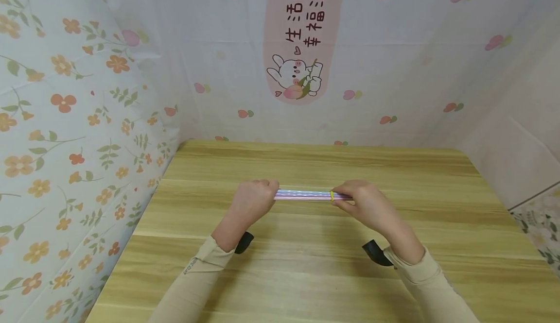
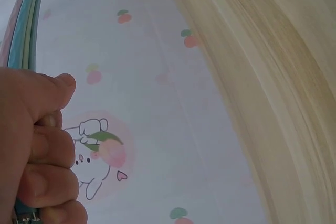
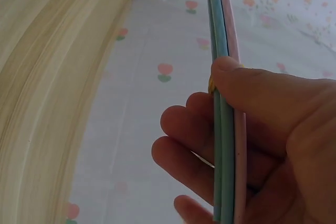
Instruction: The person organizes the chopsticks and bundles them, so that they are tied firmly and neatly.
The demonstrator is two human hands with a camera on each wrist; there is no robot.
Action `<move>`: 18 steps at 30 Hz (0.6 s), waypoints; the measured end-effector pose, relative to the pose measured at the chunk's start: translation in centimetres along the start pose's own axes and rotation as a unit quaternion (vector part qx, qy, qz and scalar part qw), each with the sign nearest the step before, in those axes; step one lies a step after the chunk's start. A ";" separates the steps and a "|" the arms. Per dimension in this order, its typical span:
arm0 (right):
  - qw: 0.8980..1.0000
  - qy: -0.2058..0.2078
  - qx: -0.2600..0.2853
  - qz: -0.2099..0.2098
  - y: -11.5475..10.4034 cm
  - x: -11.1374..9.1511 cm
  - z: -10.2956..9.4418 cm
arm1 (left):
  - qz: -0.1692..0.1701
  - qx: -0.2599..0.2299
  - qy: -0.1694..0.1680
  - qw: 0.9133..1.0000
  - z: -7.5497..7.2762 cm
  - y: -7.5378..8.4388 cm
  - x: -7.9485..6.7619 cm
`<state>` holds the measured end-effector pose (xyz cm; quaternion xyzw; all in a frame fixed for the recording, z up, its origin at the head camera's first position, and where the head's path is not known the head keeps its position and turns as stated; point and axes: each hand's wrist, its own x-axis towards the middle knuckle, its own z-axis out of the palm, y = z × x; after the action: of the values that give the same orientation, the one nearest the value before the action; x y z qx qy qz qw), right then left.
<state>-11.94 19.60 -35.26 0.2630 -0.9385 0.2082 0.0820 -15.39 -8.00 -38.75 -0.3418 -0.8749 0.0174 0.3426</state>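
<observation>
Nearest, 2 beige sleeves point(image 1: 188, 284) reach in over the wood-grain table point(image 1: 306, 279), with a black piece point(image 1: 244, 242) by each cuff. Farther in, the left hand point(image 1: 253, 201) curls its fingers tightly round the left end of a bundle of slim pastel sticks point(image 1: 304, 195). The right hand point(image 1: 369, 206) pinches the right end, its thumb pressing beside a yellow band point(image 1: 332, 195) that circles the bundle. The bundle runs left to right between the 2 hands, over the table's middle. Beyond the far edge hangs a white cloth point(image 1: 197, 65) printed with a rabbit point(image 1: 297, 75).
</observation>
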 end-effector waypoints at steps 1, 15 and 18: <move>1.000 0.000 -0.004 -0.006 0.0 0.1 0.0 | 0.000 0.001 -0.001 1.000 0.0 0.0 0.0; 0.999 -0.023 0.011 -0.045 -0.5 0.8 0.1 | 0.000 -0.011 -0.004 1.000 0.0 -0.2 -0.1; 0.999 -0.019 0.016 -0.037 -0.6 0.8 0.3 | -0.001 -0.015 -0.007 1.000 0.0 -0.2 -0.1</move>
<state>-12.36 18.68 -35.08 0.3029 -0.9260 0.2148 0.0676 -15.46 -8.15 -38.74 -0.3457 -0.8781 0.0061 0.3308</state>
